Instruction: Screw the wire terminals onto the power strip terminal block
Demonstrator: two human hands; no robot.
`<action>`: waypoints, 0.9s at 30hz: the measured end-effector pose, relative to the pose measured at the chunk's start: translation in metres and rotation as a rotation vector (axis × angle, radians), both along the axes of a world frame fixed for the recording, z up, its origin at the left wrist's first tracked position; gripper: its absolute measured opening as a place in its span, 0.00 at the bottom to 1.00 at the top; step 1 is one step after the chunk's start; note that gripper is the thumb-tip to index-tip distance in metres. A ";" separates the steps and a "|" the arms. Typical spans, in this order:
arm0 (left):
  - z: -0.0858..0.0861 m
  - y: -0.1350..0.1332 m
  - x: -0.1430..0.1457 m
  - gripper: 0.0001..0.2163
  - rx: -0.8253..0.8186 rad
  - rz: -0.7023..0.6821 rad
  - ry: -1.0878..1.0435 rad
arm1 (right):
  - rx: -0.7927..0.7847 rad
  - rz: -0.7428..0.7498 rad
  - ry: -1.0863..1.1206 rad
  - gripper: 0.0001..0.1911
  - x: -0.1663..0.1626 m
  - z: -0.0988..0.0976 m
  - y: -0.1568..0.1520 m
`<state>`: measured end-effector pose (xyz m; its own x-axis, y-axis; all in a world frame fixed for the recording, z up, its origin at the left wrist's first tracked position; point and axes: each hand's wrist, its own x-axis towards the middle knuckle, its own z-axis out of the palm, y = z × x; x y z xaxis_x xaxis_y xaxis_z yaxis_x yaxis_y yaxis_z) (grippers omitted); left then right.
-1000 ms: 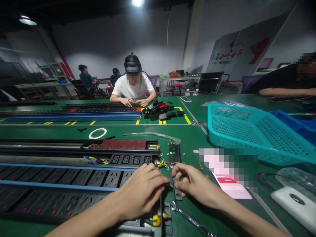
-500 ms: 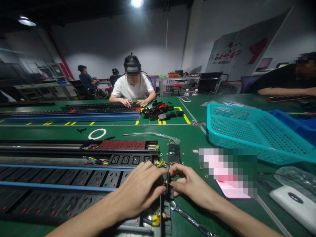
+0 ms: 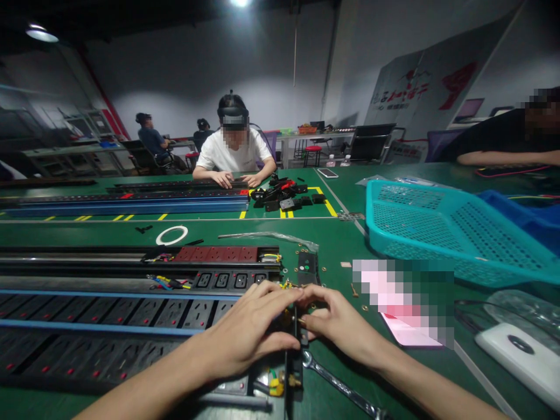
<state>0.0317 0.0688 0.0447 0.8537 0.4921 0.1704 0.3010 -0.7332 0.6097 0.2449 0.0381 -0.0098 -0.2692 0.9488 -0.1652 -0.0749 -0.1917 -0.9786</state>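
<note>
My left hand (image 3: 251,324) reaches over the end of a row of black power strips, fingers and thumb bent around a thin black end plate (image 3: 287,373) that stands on edge. On the plate's other side, my right hand (image 3: 335,321) pinches a small brass bolt (image 3: 301,321) against it, mostly hidden by the fingers. Lower on the plate a brass fitting (image 3: 295,381) sticks out, with yellow-green wires (image 3: 275,385) beside it. A combination wrench (image 3: 341,388) lies just below my right hand.
Loose brass screws (image 3: 354,290) and nuts lie right of my hands, near a pink sheet (image 3: 411,332). A teal basket (image 3: 437,256) and a white device (image 3: 520,361) stand at right. Across the table, a person in a white shirt (image 3: 236,153) handles strips; a tape ring (image 3: 172,235) lies between.
My left thumb has slid slightly right along the plate and its fingertips have moved closer to my right fingers. Both hands remain at the plate; the view has shifted slightly.
</note>
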 end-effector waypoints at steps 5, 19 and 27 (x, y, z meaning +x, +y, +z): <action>0.001 -0.004 0.001 0.25 0.017 0.053 0.066 | 0.157 0.125 -0.490 0.06 0.018 0.026 0.003; -0.001 -0.007 0.003 0.22 0.118 0.045 0.096 | 0.253 0.289 -1.280 0.10 0.042 0.050 -0.009; 0.003 -0.009 0.003 0.18 0.112 0.052 0.095 | 0.336 0.344 -1.285 0.11 0.038 0.044 -0.010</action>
<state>0.0349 0.0600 0.0476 0.8424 0.5186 0.1465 0.3929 -0.7771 0.4918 0.2831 0.0278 0.0345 -0.3307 0.9094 -0.2522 0.9141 0.2422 -0.3251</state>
